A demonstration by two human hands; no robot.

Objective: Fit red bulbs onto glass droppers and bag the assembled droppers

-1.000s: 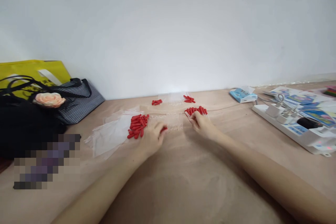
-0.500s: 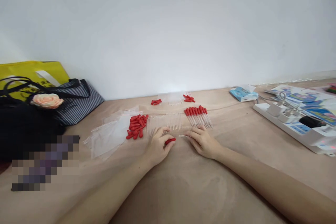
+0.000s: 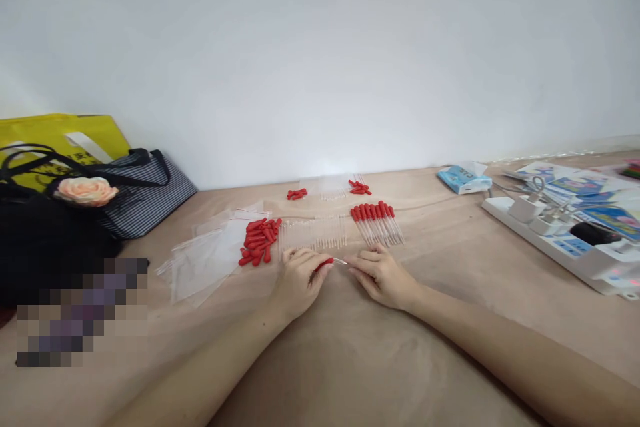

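Note:
Between the fingers of my left hand (image 3: 301, 283) is a red rubber dropper bulb (image 3: 325, 263). My right hand (image 3: 383, 277) pinches a thin clear glass tube (image 3: 340, 260), whose end meets the mouth of the bulb; whether it is inside I cannot tell. Loose red bulbs (image 3: 257, 240) lie in a heap beyond my left hand. Directly ahead is a row of bare glass tubes (image 3: 320, 232). Past my right hand, several droppers (image 3: 377, 220) with red bulbs on their tubes lie side by side.
Clear zip bags (image 3: 205, 260) are spread at the left, near a striped bag (image 3: 150, 197) and a yellow bag (image 3: 95, 127). Small red bulb groups (image 3: 360, 187) lie by the wall. On the right are a white power strip (image 3: 555, 240), a blue tissue pack (image 3: 464, 179) and printed packets (image 3: 575, 187).
My hands have come closer together. The glass tube, apart from the red bulb before, now touches its mouth. The left fingers cover more of the bulb.

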